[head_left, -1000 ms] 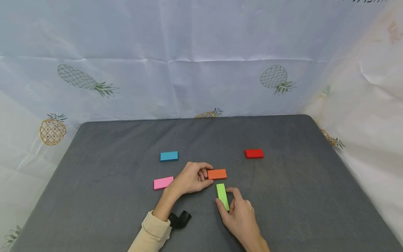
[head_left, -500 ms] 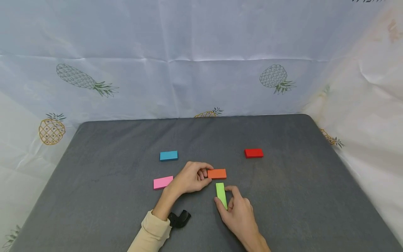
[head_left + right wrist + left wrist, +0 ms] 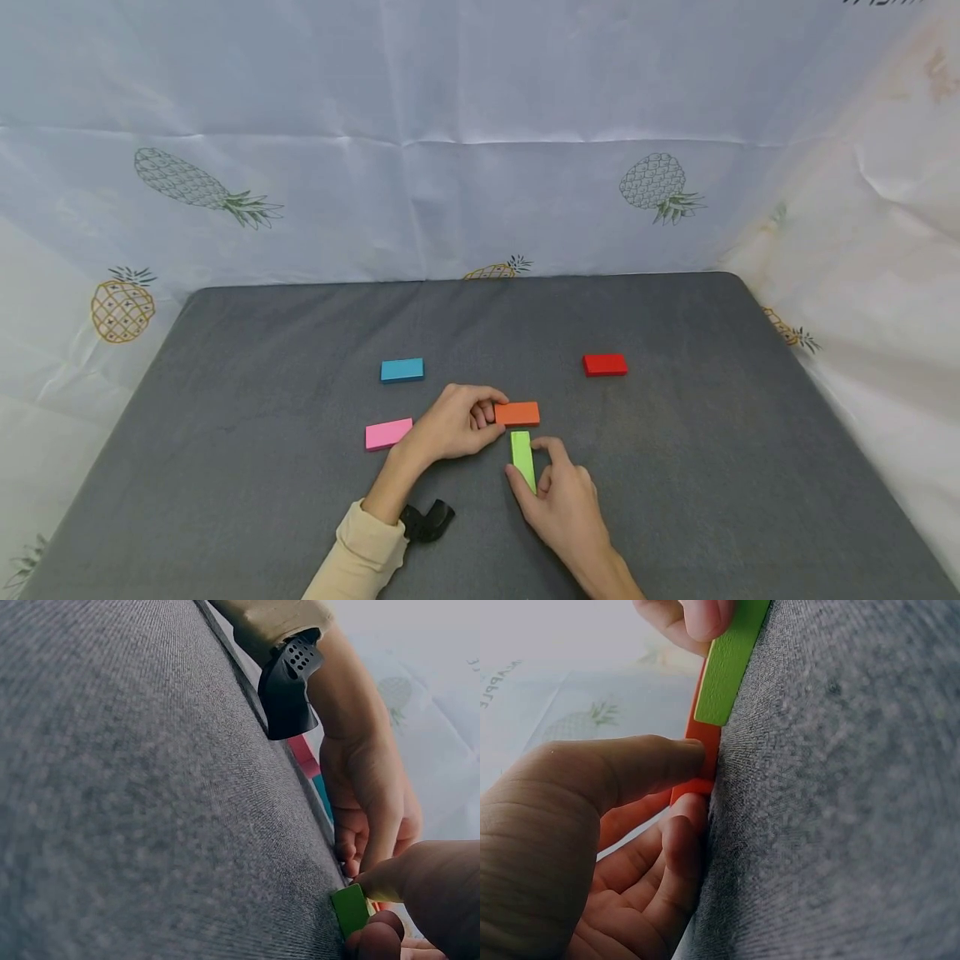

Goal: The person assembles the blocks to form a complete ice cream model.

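Note:
An orange block (image 3: pixel 517 414) lies flat on the grey cloth, its long side running left to right. My left hand (image 3: pixel 459 423) pinches its left end between thumb and forefinger; the other fingers are tucked in. Just in front of it, a green block (image 3: pixel 522 460) points away from me, its far end close to the orange block's front side. My right hand (image 3: pixel 562 496) holds the green block with the thumb on its left and the forefinger on its right. In the left wrist view the left thumb presses the orange block (image 3: pixel 711 754) beside the green block (image 3: pixel 731 671).
A blue block (image 3: pixel 402 370) lies at the back left and a red block (image 3: pixel 604 365) at the back right. The pink block (image 3: pixel 386 434) is partly behind the left wrist. A black wrist device (image 3: pixel 430 522) sits at the left cuff. Pineapple-print cloth (image 3: pixel 450 208) rises behind the table.
My right hand has shifted the green block slightly left and away from me, closer to the orange block. The left hand and the orange block have stayed put.

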Motion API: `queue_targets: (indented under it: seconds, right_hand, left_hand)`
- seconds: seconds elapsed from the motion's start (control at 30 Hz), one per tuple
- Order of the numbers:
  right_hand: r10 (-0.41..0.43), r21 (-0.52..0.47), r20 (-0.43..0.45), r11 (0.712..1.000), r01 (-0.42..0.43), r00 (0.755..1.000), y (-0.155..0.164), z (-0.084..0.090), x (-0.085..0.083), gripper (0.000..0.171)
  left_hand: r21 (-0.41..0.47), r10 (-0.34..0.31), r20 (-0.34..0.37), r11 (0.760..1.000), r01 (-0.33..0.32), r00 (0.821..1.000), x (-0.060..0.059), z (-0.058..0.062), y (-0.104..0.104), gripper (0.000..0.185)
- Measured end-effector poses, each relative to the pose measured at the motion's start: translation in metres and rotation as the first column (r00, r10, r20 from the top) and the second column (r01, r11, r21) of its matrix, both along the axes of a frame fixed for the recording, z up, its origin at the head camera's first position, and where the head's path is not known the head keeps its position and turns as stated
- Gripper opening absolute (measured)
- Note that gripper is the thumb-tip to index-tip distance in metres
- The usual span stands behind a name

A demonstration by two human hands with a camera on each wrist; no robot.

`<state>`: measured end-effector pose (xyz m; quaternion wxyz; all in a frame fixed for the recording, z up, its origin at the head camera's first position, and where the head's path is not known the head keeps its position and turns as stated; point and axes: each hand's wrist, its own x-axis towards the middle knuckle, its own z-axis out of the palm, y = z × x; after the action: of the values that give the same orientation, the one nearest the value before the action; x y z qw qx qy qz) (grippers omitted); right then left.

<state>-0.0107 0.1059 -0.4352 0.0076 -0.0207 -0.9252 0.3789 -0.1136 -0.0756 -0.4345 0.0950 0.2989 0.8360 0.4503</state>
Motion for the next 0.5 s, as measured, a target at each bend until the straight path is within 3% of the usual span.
queue_targets:
  seconds: [0.5]
  right_hand:
    - [0.007, -0.026, 0.001, 1.0, -0.007, 1.0, -0.0011, 0.0005, -0.0046, 0.044]
  left_hand:
    - [-0.001, -0.002, 0.008, 1.0, 0.002, 1.0, -0.0009, 0.0007, -0.0001, 0.028]
